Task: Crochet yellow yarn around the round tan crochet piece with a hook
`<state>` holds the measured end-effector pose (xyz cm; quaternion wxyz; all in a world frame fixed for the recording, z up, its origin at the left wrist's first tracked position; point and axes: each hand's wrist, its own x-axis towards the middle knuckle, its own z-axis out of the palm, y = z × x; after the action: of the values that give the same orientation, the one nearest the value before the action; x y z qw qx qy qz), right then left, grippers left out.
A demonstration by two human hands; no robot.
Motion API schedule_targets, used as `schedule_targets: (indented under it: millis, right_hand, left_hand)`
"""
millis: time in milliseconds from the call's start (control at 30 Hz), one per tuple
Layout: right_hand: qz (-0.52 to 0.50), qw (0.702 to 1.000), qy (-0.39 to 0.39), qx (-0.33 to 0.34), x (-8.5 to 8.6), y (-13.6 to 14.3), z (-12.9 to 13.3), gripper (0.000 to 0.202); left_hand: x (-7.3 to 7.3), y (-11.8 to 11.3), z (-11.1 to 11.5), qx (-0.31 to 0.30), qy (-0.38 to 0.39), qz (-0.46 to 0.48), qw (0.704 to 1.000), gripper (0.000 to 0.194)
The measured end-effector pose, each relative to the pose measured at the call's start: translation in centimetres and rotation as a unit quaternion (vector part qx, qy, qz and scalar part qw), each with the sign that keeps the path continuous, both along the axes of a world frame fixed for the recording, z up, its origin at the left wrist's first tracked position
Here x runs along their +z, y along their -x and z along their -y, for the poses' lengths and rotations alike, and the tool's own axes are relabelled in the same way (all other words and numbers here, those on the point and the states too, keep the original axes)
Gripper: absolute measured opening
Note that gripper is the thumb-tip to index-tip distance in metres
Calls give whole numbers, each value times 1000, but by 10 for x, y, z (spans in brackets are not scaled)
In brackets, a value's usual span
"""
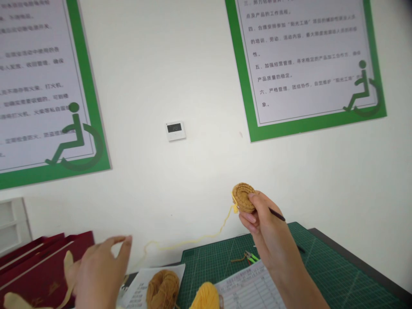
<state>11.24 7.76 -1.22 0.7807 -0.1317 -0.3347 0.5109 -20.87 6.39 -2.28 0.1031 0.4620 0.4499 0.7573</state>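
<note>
The right hand (268,229) is clamped on the disc (242,195), yarn (220,232) trailing and handle (277,214) protruding; the left hand (101,262) is well apart, its hold not determinable.

Disc (243,198) tan-brown, ringed in concentric ridges, bright yellow strand (235,209) at its rim; mat (222,259) dark green with pale grid, brown yarn ball (163,288) near its left edge, yellow yarn ball (206,296) beside that; pliers (252,257) lime-handled; bags (35,283) dark red; posters (305,64) white, green-bordered, dark-lettered.
</note>
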Motion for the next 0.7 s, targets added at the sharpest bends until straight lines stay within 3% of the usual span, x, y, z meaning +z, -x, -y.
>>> schedule_targets:
  millis: [67, 167, 233, 300, 400, 533, 700]
  right_hand:
    - [29, 999, -4, 13, 0, 2, 2, 36]
    - [72, 997, -10, 24, -2, 5, 5, 35]
    - [89, 996, -11, 21, -3, 5, 7, 33]
    - [103, 994, -16, 22, -4, 5, 7, 33]
    - [116, 993, -20, 24, -4, 4, 7, 35]
    - [111, 994, -5, 14, -3, 4, 7, 34]
    - [91, 996, 0, 15, -3, 6, 6, 33]
  left_hand:
    - [15, -53, 0, -58, 29, -34, 997, 33]
    - [21, -132, 16, -186, 24, -65, 980, 44]
    - [21, -171, 26, -303, 34, -22, 952, 47]
    - [21, -195, 32, -405, 50, 48, 912, 44]
    - [23, -205, 32, -433, 59, 64, 897, 38]
    - [27, -194, 31, -392, 38, 77, 916, 23]
    - [30, -178, 36, -350, -6, 128, 928, 25]
